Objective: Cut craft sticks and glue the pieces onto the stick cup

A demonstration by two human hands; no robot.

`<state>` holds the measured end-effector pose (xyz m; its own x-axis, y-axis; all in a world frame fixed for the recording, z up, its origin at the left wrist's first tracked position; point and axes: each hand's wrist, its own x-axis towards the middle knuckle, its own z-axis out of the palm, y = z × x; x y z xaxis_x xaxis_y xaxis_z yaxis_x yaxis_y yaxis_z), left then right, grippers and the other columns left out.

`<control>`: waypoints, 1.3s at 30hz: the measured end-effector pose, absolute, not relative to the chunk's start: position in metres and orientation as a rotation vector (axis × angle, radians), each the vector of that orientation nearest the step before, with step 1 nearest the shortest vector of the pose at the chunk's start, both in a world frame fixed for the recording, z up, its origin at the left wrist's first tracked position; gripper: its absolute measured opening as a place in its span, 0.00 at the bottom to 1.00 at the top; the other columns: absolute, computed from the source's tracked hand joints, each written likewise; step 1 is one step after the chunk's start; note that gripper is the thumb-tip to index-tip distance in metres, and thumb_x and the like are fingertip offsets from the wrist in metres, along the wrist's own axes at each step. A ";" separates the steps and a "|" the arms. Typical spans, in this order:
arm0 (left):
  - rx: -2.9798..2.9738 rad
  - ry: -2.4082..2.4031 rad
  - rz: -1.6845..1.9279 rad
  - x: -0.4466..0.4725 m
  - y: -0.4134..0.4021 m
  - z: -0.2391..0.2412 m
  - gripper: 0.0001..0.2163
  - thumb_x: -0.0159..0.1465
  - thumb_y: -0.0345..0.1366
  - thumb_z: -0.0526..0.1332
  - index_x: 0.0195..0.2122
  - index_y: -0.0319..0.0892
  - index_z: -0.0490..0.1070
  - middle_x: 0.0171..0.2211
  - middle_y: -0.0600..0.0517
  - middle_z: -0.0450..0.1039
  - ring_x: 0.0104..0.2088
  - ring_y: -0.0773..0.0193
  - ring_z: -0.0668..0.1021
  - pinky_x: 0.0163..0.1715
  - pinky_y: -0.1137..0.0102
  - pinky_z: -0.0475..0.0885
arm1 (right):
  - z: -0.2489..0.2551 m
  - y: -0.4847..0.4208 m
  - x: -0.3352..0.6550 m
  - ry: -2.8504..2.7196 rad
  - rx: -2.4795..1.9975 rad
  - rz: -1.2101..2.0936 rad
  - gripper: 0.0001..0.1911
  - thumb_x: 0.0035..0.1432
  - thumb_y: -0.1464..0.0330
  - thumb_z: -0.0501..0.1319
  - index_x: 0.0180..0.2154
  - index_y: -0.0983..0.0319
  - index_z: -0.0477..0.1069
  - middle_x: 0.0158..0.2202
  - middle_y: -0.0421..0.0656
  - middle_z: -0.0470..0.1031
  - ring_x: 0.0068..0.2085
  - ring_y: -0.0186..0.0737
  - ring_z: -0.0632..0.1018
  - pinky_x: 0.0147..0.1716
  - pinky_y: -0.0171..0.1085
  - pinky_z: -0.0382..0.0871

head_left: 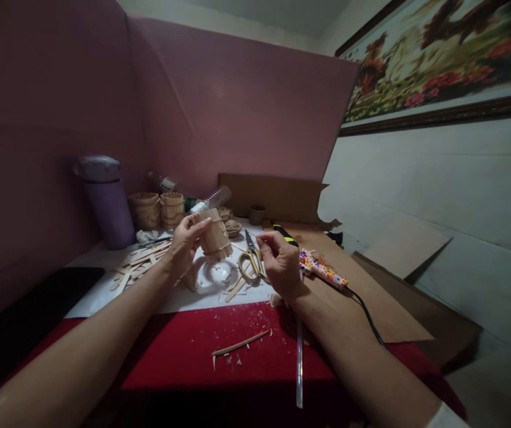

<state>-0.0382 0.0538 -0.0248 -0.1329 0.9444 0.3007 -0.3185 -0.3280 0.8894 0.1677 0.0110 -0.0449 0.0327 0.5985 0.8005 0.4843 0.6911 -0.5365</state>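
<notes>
My left hand (184, 241) grips a small cup covered in wooden craft sticks (216, 239), tilted above the white sheet (175, 303). Thumb and fingers of my right hand (282, 261) are pinched together; anything between them is too small to make out. Just left of that hand lie scissors (256, 274) with yellowish handles. A flower-patterned glue gun (324, 272) rests to its right. Below the right wrist, a clear glue stick (299, 368) extends over the red cloth (170, 351). Under the held cup is a clear round plastic piece (219, 273).
Loose craft sticks (141, 261) are piled at left. Behind them stand a purple tumbler (110, 214) and two stick-covered cups (144, 211). Twine coils (232, 228), a plastic bottle (215, 199) and a small dark pot (257, 214) sit at the back. Cardboard (371, 303) lies at right.
</notes>
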 end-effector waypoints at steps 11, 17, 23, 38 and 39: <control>0.951 0.552 1.340 -0.045 0.045 -0.018 0.17 0.57 0.39 0.61 0.45 0.38 0.74 0.41 0.42 0.80 0.51 0.44 0.77 0.53 0.48 0.71 | -0.044 0.009 0.168 -1.629 -0.921 0.118 0.09 0.64 0.64 0.55 0.36 0.60 0.72 0.22 0.38 0.70 0.24 0.34 0.71 0.23 0.32 0.60; 0.989 0.539 1.278 -0.047 0.046 -0.021 0.18 0.57 0.41 0.61 0.46 0.38 0.73 0.43 0.39 0.79 0.55 0.39 0.74 0.54 0.42 0.68 | -0.041 0.006 0.168 -1.613 -0.939 0.114 0.11 0.65 0.63 0.54 0.38 0.60 0.72 0.21 0.37 0.68 0.23 0.35 0.71 0.24 0.32 0.61; 0.974 0.534 1.219 -0.045 0.044 -0.022 0.20 0.59 0.43 0.59 0.48 0.38 0.73 0.44 0.38 0.79 0.54 0.38 0.75 0.54 0.40 0.67 | -0.040 0.006 0.167 -1.616 -0.941 0.074 0.08 0.64 0.65 0.56 0.37 0.60 0.71 0.25 0.40 0.73 0.26 0.36 0.73 0.25 0.33 0.62; 1.060 0.537 1.178 -0.040 0.045 -0.028 0.19 0.56 0.41 0.60 0.47 0.38 0.74 0.45 0.38 0.78 0.55 0.37 0.73 0.53 0.41 0.68 | -0.033 -0.009 0.163 -1.848 -0.605 0.113 0.10 0.60 0.70 0.56 0.40 0.59 0.74 0.36 0.43 0.69 0.35 0.38 0.72 0.33 0.37 0.69; 1.064 0.533 1.172 -0.040 0.045 -0.029 0.19 0.56 0.40 0.61 0.47 0.38 0.74 0.45 0.39 0.78 0.56 0.37 0.73 0.53 0.42 0.68 | -0.034 -0.010 0.162 -1.869 -0.585 0.123 0.11 0.60 0.70 0.55 0.42 0.58 0.74 0.37 0.43 0.68 0.36 0.38 0.72 0.33 0.38 0.69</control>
<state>-0.0396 0.0446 -0.0290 0.3469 0.9216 0.1744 -0.4749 0.0122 0.8800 0.1624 -0.0101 -0.0336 -0.2589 0.4505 0.8544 0.3347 0.8716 -0.3581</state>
